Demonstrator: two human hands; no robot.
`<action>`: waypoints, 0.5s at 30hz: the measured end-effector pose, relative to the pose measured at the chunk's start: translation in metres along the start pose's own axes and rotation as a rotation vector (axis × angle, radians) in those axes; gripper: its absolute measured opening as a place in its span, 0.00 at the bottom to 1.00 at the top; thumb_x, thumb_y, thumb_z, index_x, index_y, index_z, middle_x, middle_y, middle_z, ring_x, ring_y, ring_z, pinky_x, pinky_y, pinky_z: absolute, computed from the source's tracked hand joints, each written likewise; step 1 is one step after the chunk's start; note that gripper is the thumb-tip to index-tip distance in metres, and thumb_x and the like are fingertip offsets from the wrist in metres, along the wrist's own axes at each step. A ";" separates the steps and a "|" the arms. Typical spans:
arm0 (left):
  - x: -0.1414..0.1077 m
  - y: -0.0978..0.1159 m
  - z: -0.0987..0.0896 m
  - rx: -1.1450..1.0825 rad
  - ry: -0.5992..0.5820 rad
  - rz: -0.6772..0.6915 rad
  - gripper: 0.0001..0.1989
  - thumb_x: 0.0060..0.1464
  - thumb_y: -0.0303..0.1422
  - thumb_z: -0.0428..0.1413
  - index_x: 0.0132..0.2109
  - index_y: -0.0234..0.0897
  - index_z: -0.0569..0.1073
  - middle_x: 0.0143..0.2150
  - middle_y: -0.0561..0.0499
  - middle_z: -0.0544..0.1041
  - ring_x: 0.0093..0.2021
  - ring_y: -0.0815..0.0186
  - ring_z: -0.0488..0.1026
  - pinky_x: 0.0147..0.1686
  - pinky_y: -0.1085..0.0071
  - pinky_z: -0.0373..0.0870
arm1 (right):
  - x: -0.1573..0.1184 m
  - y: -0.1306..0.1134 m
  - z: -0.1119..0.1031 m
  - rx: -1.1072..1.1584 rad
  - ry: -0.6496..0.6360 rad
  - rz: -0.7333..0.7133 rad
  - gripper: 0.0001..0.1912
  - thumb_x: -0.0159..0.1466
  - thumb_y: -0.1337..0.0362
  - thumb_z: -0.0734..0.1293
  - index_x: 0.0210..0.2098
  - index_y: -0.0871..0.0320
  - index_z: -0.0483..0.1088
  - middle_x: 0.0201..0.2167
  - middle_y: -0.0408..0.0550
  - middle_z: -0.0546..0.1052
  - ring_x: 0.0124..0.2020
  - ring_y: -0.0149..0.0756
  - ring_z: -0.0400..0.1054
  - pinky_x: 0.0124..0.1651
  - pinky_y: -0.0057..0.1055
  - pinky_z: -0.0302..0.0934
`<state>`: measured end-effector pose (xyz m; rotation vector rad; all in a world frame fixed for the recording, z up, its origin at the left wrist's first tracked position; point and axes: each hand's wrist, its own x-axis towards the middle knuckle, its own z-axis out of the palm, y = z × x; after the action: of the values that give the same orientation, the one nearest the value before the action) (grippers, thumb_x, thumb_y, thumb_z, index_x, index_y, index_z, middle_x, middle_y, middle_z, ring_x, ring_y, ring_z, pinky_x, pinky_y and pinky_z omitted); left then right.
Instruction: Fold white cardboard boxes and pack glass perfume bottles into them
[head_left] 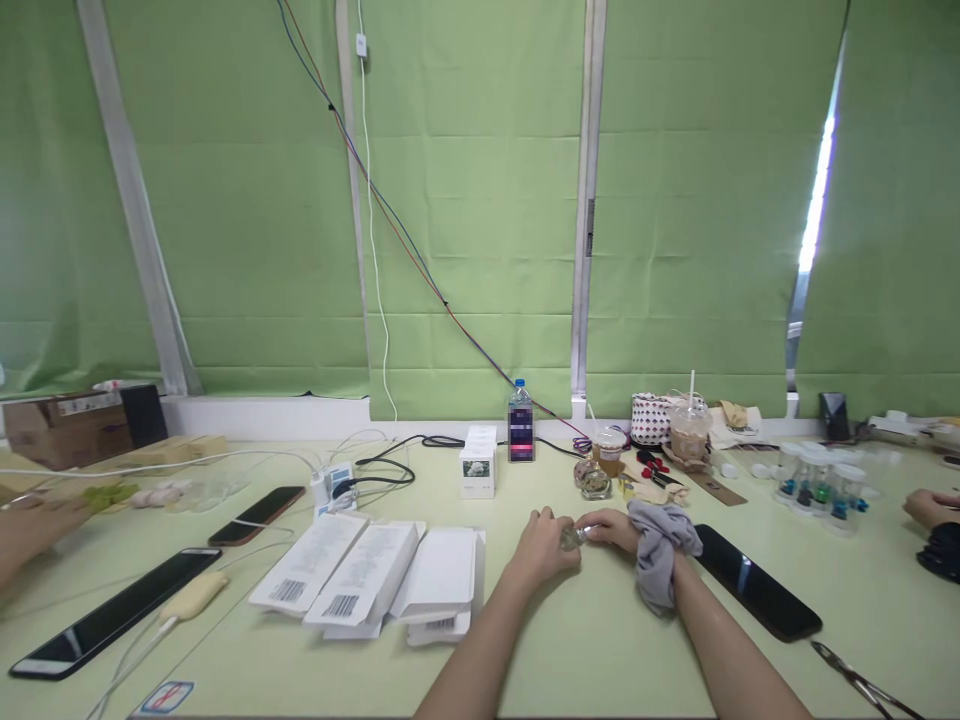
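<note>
Over the table in front of me, my left hand [545, 547] and my right hand [611, 528] meet at a small clear, shiny round object [571, 538]. The fingers of my left hand are closed around its left side. My right hand pinches it from the right; part of the object is hidden by fingers, and its kind is unclear. A grey scrunchie [664, 555] circles my right wrist. Left of my hands lie flattened white paper boxes [442, 575], printed with barcodes. Behind my hands sit small round clear containers [594, 480] with something inside.
A black phone [757, 585] and pliers [862, 685] lie at the right. Lidded jars [821, 485] and iced drinks [688, 432] stand farther back. A white box [478, 465] is beside a bottle [520, 392] with a phone. Other people's hands [930, 508] show at both edges.
</note>
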<state>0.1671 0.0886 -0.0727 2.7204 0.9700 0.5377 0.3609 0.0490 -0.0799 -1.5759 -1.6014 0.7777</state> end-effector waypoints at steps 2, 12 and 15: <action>-0.001 0.001 -0.002 0.004 0.019 -0.003 0.21 0.46 0.38 0.56 0.50 0.43 0.74 0.42 0.45 0.71 0.45 0.53 0.67 0.43 0.63 0.67 | 0.002 0.003 0.000 0.017 -0.099 -0.033 0.11 0.67 0.59 0.63 0.45 0.59 0.70 0.40 0.46 0.75 0.35 0.31 0.71 0.38 0.34 0.68; 0.005 0.007 -0.009 -0.007 0.202 0.101 0.18 0.53 0.20 0.49 0.47 0.41 0.72 0.58 0.45 0.64 0.62 0.54 0.52 0.60 0.56 0.53 | 0.006 0.007 0.005 0.175 -0.159 -0.123 0.13 0.58 0.58 0.69 0.38 0.59 0.70 0.35 0.48 0.76 0.39 0.39 0.70 0.45 0.39 0.64; 0.005 0.008 -0.009 -0.064 0.256 0.082 0.19 0.52 0.18 0.49 0.46 0.42 0.72 0.60 0.46 0.62 0.64 0.55 0.51 0.62 0.55 0.52 | 0.006 0.010 0.005 0.184 -0.136 -0.125 0.11 0.59 0.58 0.69 0.38 0.58 0.69 0.37 0.49 0.76 0.39 0.39 0.71 0.44 0.38 0.65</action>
<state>0.1716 0.0866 -0.0611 2.6889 0.8813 0.9339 0.3619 0.0564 -0.0904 -1.3040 -1.6561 0.9526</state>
